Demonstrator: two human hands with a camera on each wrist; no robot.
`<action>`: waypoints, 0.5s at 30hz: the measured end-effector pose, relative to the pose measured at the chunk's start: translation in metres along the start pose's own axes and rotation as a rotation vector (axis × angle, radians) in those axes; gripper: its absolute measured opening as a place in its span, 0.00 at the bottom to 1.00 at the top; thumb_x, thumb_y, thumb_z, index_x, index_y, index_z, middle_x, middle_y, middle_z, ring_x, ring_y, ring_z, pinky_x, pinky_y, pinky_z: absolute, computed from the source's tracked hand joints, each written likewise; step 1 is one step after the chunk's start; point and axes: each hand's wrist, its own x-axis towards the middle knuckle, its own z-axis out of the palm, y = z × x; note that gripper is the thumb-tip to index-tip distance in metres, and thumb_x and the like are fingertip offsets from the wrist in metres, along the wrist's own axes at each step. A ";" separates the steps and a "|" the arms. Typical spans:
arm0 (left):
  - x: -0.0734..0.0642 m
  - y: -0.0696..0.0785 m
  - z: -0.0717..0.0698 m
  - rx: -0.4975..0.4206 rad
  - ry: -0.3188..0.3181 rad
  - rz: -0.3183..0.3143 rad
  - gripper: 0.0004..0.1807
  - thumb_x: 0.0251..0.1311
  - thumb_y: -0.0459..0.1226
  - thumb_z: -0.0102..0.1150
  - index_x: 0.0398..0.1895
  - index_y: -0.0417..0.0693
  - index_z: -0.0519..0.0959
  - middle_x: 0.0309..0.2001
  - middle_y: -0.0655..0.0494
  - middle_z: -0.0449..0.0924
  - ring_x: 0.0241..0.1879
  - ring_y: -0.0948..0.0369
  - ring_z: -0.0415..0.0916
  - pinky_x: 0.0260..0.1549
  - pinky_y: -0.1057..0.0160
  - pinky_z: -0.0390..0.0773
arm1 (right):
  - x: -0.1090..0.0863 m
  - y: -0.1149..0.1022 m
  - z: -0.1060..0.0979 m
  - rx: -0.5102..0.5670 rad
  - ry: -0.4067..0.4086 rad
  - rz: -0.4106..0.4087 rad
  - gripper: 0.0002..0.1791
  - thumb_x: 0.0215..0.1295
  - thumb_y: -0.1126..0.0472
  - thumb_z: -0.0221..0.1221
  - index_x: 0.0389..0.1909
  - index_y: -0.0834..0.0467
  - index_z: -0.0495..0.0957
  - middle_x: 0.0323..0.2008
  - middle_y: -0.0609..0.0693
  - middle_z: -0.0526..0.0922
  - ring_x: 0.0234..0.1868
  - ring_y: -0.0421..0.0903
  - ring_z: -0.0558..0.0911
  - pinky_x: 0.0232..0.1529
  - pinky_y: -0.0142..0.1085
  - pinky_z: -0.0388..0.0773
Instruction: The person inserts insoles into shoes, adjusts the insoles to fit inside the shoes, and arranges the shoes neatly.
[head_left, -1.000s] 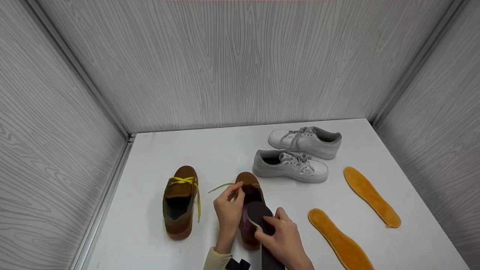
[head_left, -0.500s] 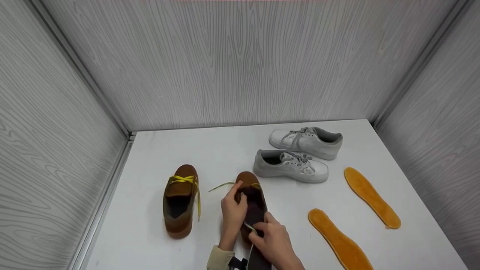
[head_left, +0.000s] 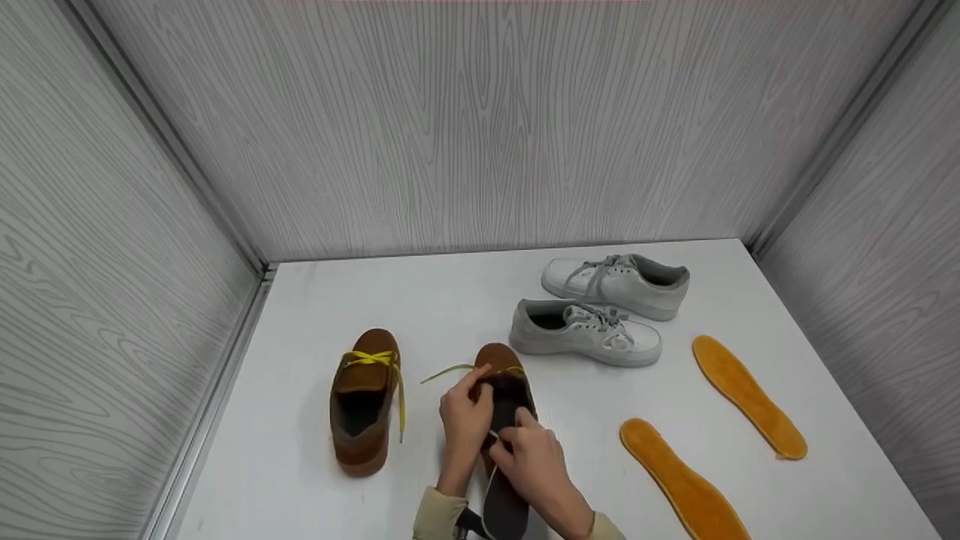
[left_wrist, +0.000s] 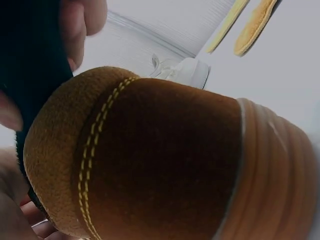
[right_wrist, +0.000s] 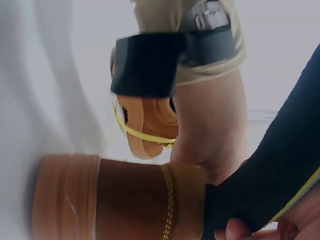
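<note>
A brown suede shoe [head_left: 495,357] with yellow-green lace stands toe away from me. My left hand [head_left: 464,421] pinches the left edge of its opening, thumb inside. With my right hand [head_left: 534,459] I grip a dark insole [head_left: 507,510] by its sides; its front part lies inside the shoe, its back end sticks out over the heel toward me. The right wrist view shows the insole [right_wrist: 282,145] bent upward beyond the shoe heel [right_wrist: 132,200]. In the left wrist view the stitched heel [left_wrist: 160,160] fills the middle. The insole's front tip is hidden in the shoe.
The matching brown shoe [head_left: 378,341] with a tied yellow lace stands to the left. Two white sneakers, a nearer one [head_left: 559,343] and a farther one [head_left: 634,289], sit behind. Two orange insoles [head_left: 679,480] [head_left: 750,397] lie at the right. Wood-grain panels [head_left: 480,135] enclose the table.
The right hand has moved forward and left with the dark insole, which has slid farther into the shoe. The left hand has shifted slightly and stays at the shoe's opening.
</note>
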 end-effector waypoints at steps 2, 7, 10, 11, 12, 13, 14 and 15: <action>0.001 0.000 0.000 0.008 0.005 -0.001 0.15 0.60 0.26 0.58 0.49 0.43 0.86 0.49 0.44 0.84 0.13 0.70 0.53 0.20 0.65 0.65 | 0.005 0.002 0.003 -0.033 0.029 -0.013 0.13 0.54 0.67 0.61 0.12 0.54 0.75 0.23 0.43 0.61 0.15 0.35 0.58 0.16 0.30 0.61; 0.002 0.000 -0.001 0.032 0.003 -0.003 0.15 0.60 0.27 0.59 0.48 0.44 0.86 0.47 0.48 0.86 0.14 0.69 0.56 0.22 0.64 0.69 | 0.016 0.007 0.011 -0.092 0.117 -0.036 0.13 0.51 0.68 0.63 0.12 0.54 0.73 0.22 0.45 0.65 0.14 0.39 0.62 0.16 0.32 0.63; 0.002 0.001 -0.002 0.037 -0.001 0.000 0.15 0.60 0.28 0.59 0.48 0.45 0.86 0.46 0.50 0.86 0.16 0.66 0.60 0.25 0.63 0.71 | 0.021 0.009 0.016 -0.117 0.151 -0.050 0.16 0.50 0.69 0.64 0.11 0.54 0.71 0.21 0.48 0.67 0.13 0.43 0.64 0.16 0.34 0.64; 0.002 0.001 -0.002 0.038 -0.002 0.002 0.15 0.60 0.28 0.59 0.48 0.44 0.86 0.45 0.50 0.86 0.17 0.65 0.62 0.27 0.62 0.73 | 0.023 0.009 0.017 -0.126 0.157 -0.051 0.17 0.51 0.69 0.65 0.11 0.54 0.69 0.21 0.49 0.68 0.12 0.44 0.65 0.16 0.35 0.65; 0.002 0.000 -0.002 0.042 -0.002 0.005 0.15 0.60 0.28 0.59 0.48 0.44 0.86 0.45 0.50 0.86 0.18 0.64 0.66 0.28 0.61 0.74 | 0.024 0.009 0.018 -0.133 0.159 -0.049 0.18 0.51 0.69 0.65 0.11 0.54 0.69 0.21 0.49 0.69 0.12 0.45 0.66 0.15 0.36 0.65; 0.002 0.000 -0.002 0.045 -0.001 0.008 0.15 0.60 0.28 0.59 0.48 0.44 0.87 0.45 0.50 0.86 0.21 0.63 0.70 0.30 0.59 0.76 | 0.026 0.009 0.018 -0.144 0.159 -0.044 0.19 0.52 0.68 0.65 0.10 0.54 0.68 0.21 0.50 0.70 0.12 0.47 0.67 0.15 0.37 0.66; 0.002 0.000 -0.002 0.048 -0.001 0.009 0.14 0.59 0.28 0.59 0.47 0.45 0.87 0.45 0.50 0.86 0.23 0.62 0.74 0.32 0.58 0.77 | 0.028 0.010 0.019 -0.158 0.156 -0.033 0.19 0.53 0.68 0.65 0.10 0.54 0.68 0.21 0.51 0.71 0.12 0.48 0.68 0.15 0.38 0.67; 0.002 0.000 -0.002 0.049 -0.001 0.012 0.14 0.59 0.28 0.59 0.47 0.45 0.87 0.45 0.50 0.86 0.26 0.60 0.77 0.34 0.56 0.78 | 0.029 0.010 0.020 -0.171 0.154 -0.021 0.19 0.54 0.67 0.66 0.11 0.54 0.69 0.21 0.52 0.72 0.12 0.50 0.69 0.15 0.40 0.68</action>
